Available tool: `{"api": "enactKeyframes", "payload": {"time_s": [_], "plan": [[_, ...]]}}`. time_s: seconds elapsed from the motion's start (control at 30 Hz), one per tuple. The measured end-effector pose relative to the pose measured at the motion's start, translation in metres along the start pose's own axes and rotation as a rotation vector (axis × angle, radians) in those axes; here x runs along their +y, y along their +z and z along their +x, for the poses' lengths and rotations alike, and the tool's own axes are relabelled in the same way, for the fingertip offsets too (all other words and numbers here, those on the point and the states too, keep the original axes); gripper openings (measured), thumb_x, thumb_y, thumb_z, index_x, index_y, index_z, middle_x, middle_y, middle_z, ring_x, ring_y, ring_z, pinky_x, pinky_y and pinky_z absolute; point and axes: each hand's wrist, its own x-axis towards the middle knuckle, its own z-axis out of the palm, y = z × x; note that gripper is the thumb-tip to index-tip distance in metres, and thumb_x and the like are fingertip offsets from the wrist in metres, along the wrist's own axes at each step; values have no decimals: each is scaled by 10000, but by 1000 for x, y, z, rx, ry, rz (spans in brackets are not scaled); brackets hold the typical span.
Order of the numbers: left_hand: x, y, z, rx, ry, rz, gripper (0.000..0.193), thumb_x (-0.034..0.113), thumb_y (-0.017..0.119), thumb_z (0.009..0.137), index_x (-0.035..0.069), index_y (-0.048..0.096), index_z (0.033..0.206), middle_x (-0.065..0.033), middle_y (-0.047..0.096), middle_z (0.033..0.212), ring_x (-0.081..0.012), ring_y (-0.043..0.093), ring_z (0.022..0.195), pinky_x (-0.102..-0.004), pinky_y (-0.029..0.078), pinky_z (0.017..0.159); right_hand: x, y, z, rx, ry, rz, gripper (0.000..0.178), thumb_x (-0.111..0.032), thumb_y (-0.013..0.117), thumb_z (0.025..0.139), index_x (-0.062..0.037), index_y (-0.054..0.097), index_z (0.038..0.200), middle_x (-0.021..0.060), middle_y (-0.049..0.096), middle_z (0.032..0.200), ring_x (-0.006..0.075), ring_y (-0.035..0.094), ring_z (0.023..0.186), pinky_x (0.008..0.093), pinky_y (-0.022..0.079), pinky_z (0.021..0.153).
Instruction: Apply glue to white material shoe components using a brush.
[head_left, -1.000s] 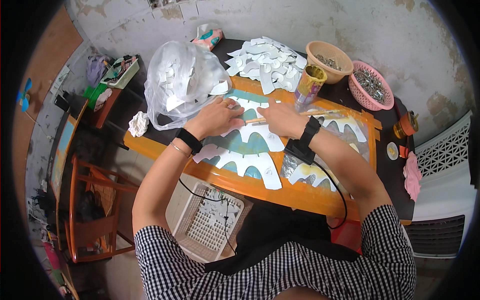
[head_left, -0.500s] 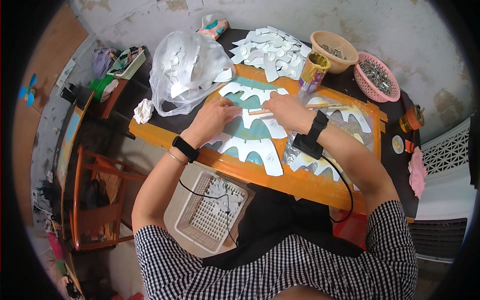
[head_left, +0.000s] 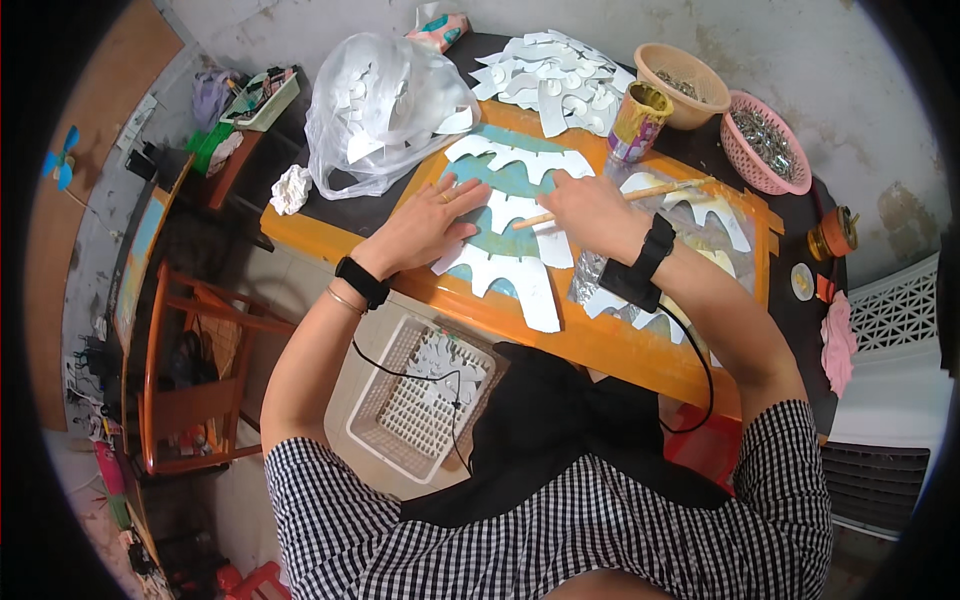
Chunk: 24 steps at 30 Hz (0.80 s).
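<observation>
Three white scalloped cut-out pieces lie in a row on a teal sheet on the orange-edged board: the far piece (head_left: 530, 163), the middle piece (head_left: 505, 208) and the near piece (head_left: 528, 290). My left hand (head_left: 425, 225) lies palm down at the left end of the middle piece, its fingers stretched apart. My right hand (head_left: 585, 213) is closed around a wooden-handled brush (head_left: 640, 193). The brush's bristle end points right, and its handle end reaches over the middle piece. The right fingertips are partly hidden, near the right ends of the far and middle pieces.
More white pieces (head_left: 720, 212) lie on a yellow-smeared clear sheet at right. Behind stand a smeared can (head_left: 639, 120), a peach bowl (head_left: 712, 93), a pink basket (head_left: 740, 160), a heap of white pieces (head_left: 550, 75) and a plastic bag (head_left: 375, 110). Below the table is a white crate (head_left: 380, 430).
My left fingers, drawn together before, have spread out flat and sit a little further left. The brush in my right hand is tilted more steeply. The whole view has shifted slightly.
</observation>
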Motion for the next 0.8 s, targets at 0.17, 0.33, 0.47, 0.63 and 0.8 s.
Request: {"api": "enactKeyframes", "payload": {"time_s": [0.17, 0.33, 0.47, 0.63, 0.8], "plan": [[2, 11, -7, -30, -44, 213, 662, 482, 511, 1022, 153, 354, 1574, -119, 323, 1639, -412, 222, 1524, -528, 177, 1238, -4, -4, -4, -3, 25, 11, 204, -149, 659, 914, -51, 716, 1084, 152, 587, 966, 342, 680, 812, 445, 550, 672], [4, 12, -13, 115, -59, 238, 693, 535, 468, 1026, 188, 299, 1602, -92, 244, 1674, -390, 148, 1549, -560, 106, 1242, -28, -24, -24, 99, -125, 134, 124, -84, 607, 878, -39, 676, 971, 179, 606, 967, 354, 695, 809, 474, 559, 680], [25, 5, -29, 94, -21, 106, 650, 455, 602, 974, 156, 439, 1528, -102, 315, 1644, -394, 226, 1526, -578, 165, 1229, -48, -44, -53, 3, -252, 159, 160, -89, 590, 897, -12, 653, 1023, 175, 598, 953, 331, 698, 773, 442, 561, 641], [50, 16, -69, 67, -107, 6, 638, 396, 647, 951, 139, 461, 1505, -83, 412, 1592, -380, 284, 1506, -575, 189, 1226, -63, -29, -63, 79, -258, 129, 178, -92, 607, 876, -10, 660, 1024, 148, 603, 953, 301, 702, 732, 415, 563, 609], [57, 20, -80, 129, -140, 19, 576, 332, 618, 981, 150, 464, 1505, -81, 436, 1575, -370, 301, 1500, -561, 197, 1229, -75, -26, -66, 62, -332, 41, 146, -108, 630, 852, -48, 622, 984, 82, 564, 903, 241, 681, 731, 376, 542, 563]]}}
